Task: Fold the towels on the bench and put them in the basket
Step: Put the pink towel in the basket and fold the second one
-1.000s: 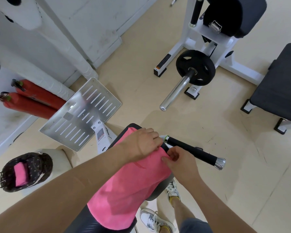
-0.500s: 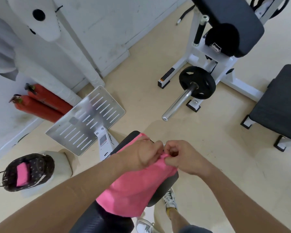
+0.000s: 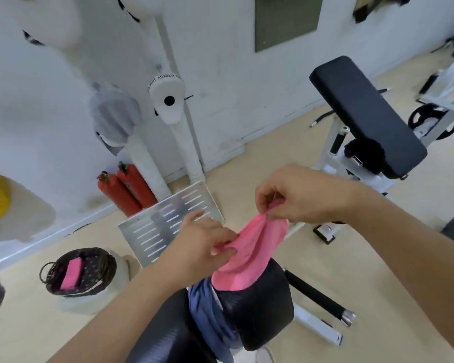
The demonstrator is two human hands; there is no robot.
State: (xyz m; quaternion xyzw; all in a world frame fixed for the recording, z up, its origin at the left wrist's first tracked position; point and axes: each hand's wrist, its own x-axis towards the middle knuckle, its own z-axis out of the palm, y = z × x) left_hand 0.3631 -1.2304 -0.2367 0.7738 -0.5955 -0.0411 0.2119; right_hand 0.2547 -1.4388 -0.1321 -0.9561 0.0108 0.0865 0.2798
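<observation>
A pink towel (image 3: 249, 250) hangs bunched in the air above the black bench (image 3: 262, 307), its lower end still resting on the pad. My right hand (image 3: 299, 195) pinches its top edge, raised highest. My left hand (image 3: 205, 244) pinches the towel's left edge lower down. A blue towel (image 3: 207, 313) lies draped over the bench beneath the pink one. The dark woven basket (image 3: 95, 268) stands on the floor to the left with a folded pink towel (image 3: 72, 272) inside it.
A slotted metal plate (image 3: 163, 226) stands behind my left hand. Two red cylinders (image 3: 126, 189) lean on the white wall. A black padded machine (image 3: 364, 113) is at the right, and a black-handled bar (image 3: 317, 297) sticks out from the bench.
Both hands have lifted the pink towel off the bench, the right hand rising up and to the right. The blue towel underneath has come into sight. The view has tilted up.
</observation>
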